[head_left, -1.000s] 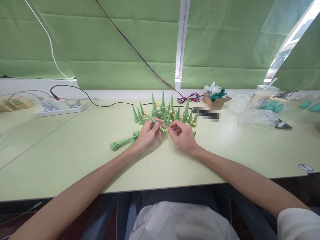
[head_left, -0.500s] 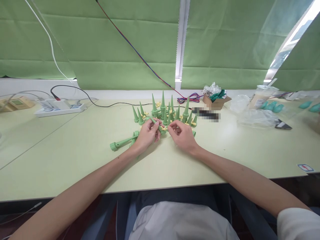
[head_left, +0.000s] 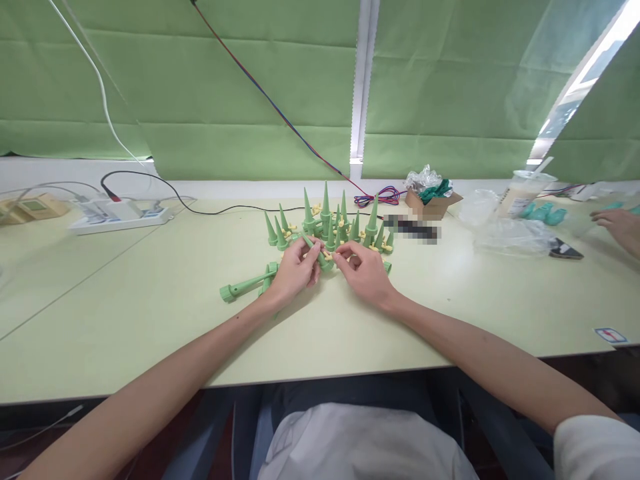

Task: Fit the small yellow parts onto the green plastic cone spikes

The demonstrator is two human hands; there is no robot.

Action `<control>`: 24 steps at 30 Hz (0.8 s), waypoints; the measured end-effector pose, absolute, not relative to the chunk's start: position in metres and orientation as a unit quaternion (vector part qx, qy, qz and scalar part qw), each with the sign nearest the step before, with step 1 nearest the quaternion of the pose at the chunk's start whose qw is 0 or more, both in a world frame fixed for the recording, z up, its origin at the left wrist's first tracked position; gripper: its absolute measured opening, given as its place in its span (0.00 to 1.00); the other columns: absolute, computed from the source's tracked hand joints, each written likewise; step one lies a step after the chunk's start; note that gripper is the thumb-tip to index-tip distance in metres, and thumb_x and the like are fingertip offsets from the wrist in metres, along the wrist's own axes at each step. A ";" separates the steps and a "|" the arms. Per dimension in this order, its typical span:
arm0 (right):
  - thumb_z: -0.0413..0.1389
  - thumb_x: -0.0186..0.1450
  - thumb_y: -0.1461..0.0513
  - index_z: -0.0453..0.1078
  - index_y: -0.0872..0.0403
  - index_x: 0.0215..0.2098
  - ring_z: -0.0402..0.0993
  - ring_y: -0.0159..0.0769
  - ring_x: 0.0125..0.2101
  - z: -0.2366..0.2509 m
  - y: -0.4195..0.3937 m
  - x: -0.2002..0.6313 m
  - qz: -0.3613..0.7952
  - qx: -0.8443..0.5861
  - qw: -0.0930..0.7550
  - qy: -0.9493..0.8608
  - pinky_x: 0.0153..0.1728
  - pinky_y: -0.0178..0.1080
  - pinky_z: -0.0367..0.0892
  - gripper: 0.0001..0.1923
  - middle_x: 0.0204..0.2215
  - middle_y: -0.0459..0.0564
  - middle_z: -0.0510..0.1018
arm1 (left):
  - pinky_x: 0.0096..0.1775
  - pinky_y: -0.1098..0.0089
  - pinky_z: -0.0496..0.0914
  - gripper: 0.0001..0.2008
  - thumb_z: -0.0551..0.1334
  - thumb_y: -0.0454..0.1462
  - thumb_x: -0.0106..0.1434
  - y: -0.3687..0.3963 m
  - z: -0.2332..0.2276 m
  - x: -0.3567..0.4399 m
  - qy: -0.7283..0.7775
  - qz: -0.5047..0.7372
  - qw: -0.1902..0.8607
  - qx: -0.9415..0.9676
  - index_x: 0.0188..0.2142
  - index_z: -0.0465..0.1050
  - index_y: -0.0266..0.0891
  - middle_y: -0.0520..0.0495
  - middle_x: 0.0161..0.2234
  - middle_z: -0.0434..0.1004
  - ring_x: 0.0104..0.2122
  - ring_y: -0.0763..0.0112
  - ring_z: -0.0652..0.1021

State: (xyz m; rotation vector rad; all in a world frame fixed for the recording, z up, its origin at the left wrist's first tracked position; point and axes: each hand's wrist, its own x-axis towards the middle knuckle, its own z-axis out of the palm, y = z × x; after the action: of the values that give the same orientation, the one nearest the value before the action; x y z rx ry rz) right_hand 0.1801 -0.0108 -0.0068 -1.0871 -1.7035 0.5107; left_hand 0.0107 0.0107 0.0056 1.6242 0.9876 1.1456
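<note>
Tabletop (head_left: 320, 333) spreads broadly between front edge (head_left: 330, 377) and left hand (head_left: 294, 272).

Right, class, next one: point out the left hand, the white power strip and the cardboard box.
left hand (head_left: 295, 268): head view, on the back of the hand
white power strip (head_left: 121, 225): head view, on its front side
cardboard box (head_left: 433, 208): head view, on its front wall

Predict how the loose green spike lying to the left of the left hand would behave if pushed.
The loose green spike would probably roll in a curve, because it tapers away from a wider, round cap. It looks stiff, likely moulded plastic, since it runs straight without any visible sag.
</note>
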 end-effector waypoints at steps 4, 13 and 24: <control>0.53 0.67 0.55 0.70 0.53 0.35 0.61 0.27 0.18 -0.008 -0.009 0.181 0.215 -0.448 0.504 -0.706 0.23 0.35 0.58 0.11 0.29 0.46 0.76 | 0.16 0.74 0.57 0.09 0.58 0.45 0.68 0.005 0.010 0.011 0.387 0.440 0.432 0.685 0.40 0.65 0.43 0.58 0.15 0.62 0.12 0.76 0.63; 0.54 0.67 0.53 0.69 0.53 0.34 0.64 0.28 0.18 -0.009 -0.007 0.182 0.222 -0.453 0.508 -0.699 0.23 0.35 0.59 0.12 0.29 0.47 0.77 | 0.21 0.73 0.64 0.12 0.64 0.38 0.60 0.006 0.006 0.009 0.383 0.415 0.351 0.747 0.42 0.66 0.42 0.52 0.32 0.72 0.18 0.79 0.68; 0.53 0.68 0.51 0.68 0.53 0.32 0.65 0.29 0.20 -0.010 -0.005 0.183 0.235 -0.451 0.502 -0.700 0.24 0.34 0.59 0.15 0.26 0.46 0.74 | 0.24 0.71 0.63 0.09 0.63 0.41 0.63 0.005 0.007 0.009 0.394 0.399 0.257 0.787 0.40 0.72 0.40 0.53 0.22 0.70 0.18 0.74 0.68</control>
State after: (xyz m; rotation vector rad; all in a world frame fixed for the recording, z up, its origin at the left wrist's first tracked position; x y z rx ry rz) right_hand 0.1826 -0.0052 -0.0101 -1.0910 -1.6907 0.5682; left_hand 0.0094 0.0045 0.0067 2.1349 1.0686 1.0819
